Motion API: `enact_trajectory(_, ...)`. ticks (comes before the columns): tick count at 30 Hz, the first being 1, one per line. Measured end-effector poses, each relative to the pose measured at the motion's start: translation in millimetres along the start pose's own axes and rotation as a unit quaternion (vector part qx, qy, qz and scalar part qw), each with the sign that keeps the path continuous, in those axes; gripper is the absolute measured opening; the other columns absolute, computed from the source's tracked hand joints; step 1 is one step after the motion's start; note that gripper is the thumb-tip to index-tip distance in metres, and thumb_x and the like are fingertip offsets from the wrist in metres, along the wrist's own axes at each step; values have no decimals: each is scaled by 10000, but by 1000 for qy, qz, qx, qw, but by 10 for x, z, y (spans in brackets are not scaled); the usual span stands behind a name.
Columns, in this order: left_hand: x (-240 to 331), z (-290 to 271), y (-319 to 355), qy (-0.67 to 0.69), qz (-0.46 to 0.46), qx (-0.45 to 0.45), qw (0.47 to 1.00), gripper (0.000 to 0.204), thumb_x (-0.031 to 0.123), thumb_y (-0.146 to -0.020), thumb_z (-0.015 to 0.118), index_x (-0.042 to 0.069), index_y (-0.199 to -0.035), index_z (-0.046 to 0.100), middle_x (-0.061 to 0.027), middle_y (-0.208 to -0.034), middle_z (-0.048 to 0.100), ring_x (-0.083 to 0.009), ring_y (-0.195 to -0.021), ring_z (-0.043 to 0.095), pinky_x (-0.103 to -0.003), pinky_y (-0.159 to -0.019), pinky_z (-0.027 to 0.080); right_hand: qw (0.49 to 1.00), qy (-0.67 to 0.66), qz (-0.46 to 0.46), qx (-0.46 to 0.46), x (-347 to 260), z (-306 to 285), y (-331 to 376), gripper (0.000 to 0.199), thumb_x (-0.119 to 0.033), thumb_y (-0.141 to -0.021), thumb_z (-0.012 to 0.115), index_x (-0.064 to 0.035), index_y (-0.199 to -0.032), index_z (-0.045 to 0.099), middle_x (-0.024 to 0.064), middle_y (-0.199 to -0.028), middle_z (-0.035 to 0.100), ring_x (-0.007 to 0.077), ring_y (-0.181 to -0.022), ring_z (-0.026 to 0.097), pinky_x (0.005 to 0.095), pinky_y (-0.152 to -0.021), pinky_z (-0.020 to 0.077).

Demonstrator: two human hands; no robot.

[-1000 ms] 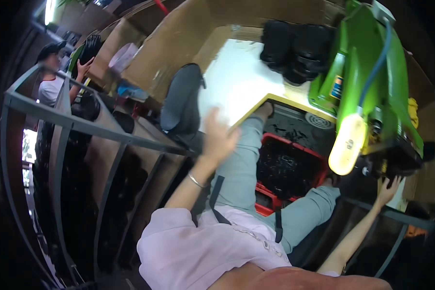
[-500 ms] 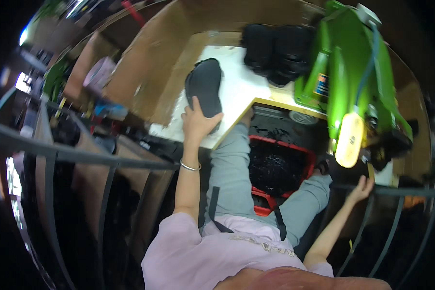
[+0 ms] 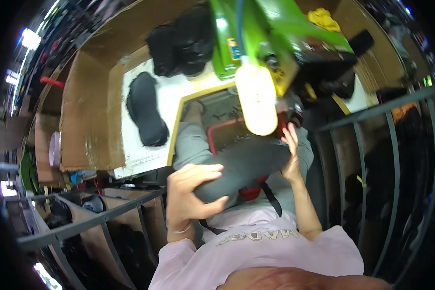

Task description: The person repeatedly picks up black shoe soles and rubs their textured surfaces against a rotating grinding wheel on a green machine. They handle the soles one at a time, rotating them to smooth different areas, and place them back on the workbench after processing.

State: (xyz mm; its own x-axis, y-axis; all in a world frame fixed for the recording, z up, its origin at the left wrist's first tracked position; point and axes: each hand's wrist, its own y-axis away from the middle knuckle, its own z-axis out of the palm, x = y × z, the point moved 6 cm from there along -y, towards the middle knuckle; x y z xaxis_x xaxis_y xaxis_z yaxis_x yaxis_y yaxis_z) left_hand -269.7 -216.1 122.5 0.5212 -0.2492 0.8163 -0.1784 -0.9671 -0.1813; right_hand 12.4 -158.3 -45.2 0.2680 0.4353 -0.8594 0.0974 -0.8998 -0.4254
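Note:
A black shoe sole (image 3: 249, 164), slightly smeared by motion, is held over my lap between both hands. Its left end sits in my left hand (image 3: 193, 193), with the thumb on the near edge and fingers along the far one. At the opposite end, my right hand (image 3: 291, 157) supports it, fingers pointing up beside the tip. Another black sole (image 3: 147, 111) lies on the white tabletop (image 3: 133, 157), ahead and to the left. Behind it stand several dark soles or shoes (image 3: 183, 46), too dark to tell apart.
A green machine (image 3: 224, 43) stands on the table, a lit yellowish lamp (image 3: 257, 101) hanging before it. Cardboard walls (image 3: 94, 116) surround the tabletop. Grey metal rails (image 3: 89, 224) run at both sides. A red crate (image 3: 215, 133) sits below between my legs. A yellow cloth (image 3: 324, 19) lies far right.
My left hand has left the tabletop sole and come back toward my body. My right hand has risen from beside the right rail. A sole is now between them. The view has swung right.

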Motion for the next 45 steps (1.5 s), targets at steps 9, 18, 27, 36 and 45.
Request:
enact_trajectory(9, -371, 1764, -976, 395, -123, -6, 910, 280, -12, -788, 737, -34, -1056, 659, -49, -924, 670, -96, -817, 601, -244, -735, 502, 817, -367, 441, -52, 684, -90, 1055, 327, 25, -704, 736, 55, -1020, 655, 128, -1001, 686, 178, -893, 662, 299, -744, 536)
enact_trajectory(18, -500, 1626, -885, 343, -76, 151, 924, 195, -38, -826, 682, -51, -1019, 663, -46, -909, 660, -100, -785, 600, -229, -714, 499, 784, -488, 380, 63, 564, -239, 1071, 571, 44, -722, 696, 73, -1266, 522, 129, -1223, 608, 218, -1129, 578, 360, -978, 452)
enact_trajectory(27, -596, 1498, -920, 238, -13, 179, 954, 243, -23, -777, 727, -29, -1001, 634, -49, -905, 657, -101, -777, 596, -244, -715, 497, 872, -414, 168, 200, 373, -1280, -506, 563, 21, -835, 605, 18, -1360, 402, 112, -1285, 536, 225, -1162, 543, 359, -1022, 427)
enact_trajectory(36, -991, 582, -718, 391, -74, 261, 879, 265, -11, -693, 727, -45, -938, 630, -86, -831, 662, -150, -734, 622, -269, -689, 503, 841, -500, 182, 98, 270, -295, -934, 454, 90, -790, 647, -80, -1190, 515, 64, -1118, 617, 166, -980, 600, 317, -891, 486)
enact_trajectory(45, -1686, 862, 81, 527, -165, 117, 825, 329, -36, -820, 669, -18, -1137, 582, -113, -1026, 646, -207, -923, 642, -327, -863, 517, 913, -391, 119, 20, -155, 250, -867, 370, 63, -743, 750, -2, -1048, 550, 70, -954, 657, 123, -864, 623, 267, -789, 516)
